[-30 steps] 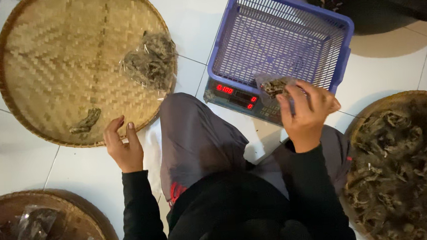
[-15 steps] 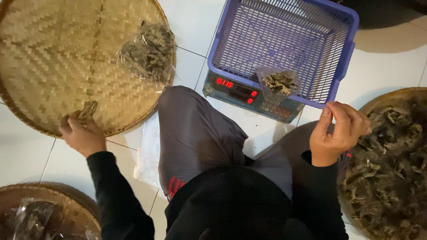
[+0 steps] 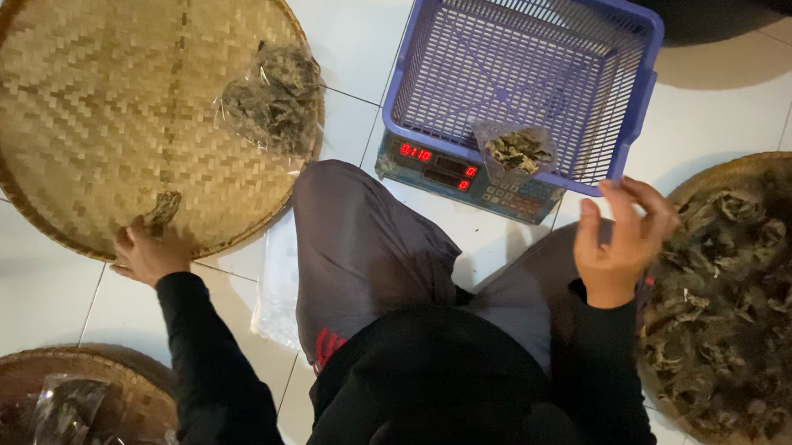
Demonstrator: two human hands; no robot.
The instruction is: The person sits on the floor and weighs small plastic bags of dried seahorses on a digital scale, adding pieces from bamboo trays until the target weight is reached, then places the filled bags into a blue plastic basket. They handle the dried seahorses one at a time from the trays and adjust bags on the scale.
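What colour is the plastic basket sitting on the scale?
The basket is blue-purple mesh plastic; the head view shows it clearly.

A small dark clump of dried leaves lay on the near rim of the round woven bamboo tray, touched by fingertips. A clear bag of dried leaves rested at the tray's right edge.

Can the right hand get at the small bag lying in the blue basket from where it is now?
Probably yes. The right hand hovers open just beside the blue basket, and the small bag lies near that open-topped corner with nothing between them.
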